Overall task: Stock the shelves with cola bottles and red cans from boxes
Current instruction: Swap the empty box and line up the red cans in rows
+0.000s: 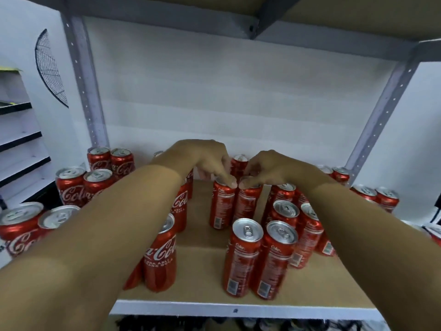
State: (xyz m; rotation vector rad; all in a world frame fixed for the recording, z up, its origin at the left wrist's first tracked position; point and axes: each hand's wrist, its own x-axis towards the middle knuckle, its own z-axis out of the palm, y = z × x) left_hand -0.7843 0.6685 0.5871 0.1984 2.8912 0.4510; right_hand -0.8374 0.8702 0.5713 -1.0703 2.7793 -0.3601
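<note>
You have both hands reaching to the back of the shelf (202, 266), each on top of one red can; your left hand (205, 161) caps the left can (222, 204) and your right hand (269, 170) caps the right can (248, 201), so the pair stands upright side by side, touching or nearly so, in the middle of the board. The top-down hold looks chosen for a reason; gripping by the rim lets you lower or nudge a can into a tight row without your knuckles knocking its neighbours, and working two at once keeps them aligned as a column behind the front pair of cans (260, 256). Your fingers are curled down over each lid, thumbs meeting between the two cans; neither hand is spread flat and neither is released; each is grasping its own can at the top, though how firmly I cannot tell.

The rest of the stock explains the placing; cans on the left (71, 187) face logo-forward in paired rows, cans on the right (286, 211) crowd closer together, and a bare strip of cardboard-brown shelf runs down the centre; the two you hold sit in that gap. A single can (239, 163) stands just behind your hands against the back wall (214, 91); no cola bottles or boxes show here.
</note>
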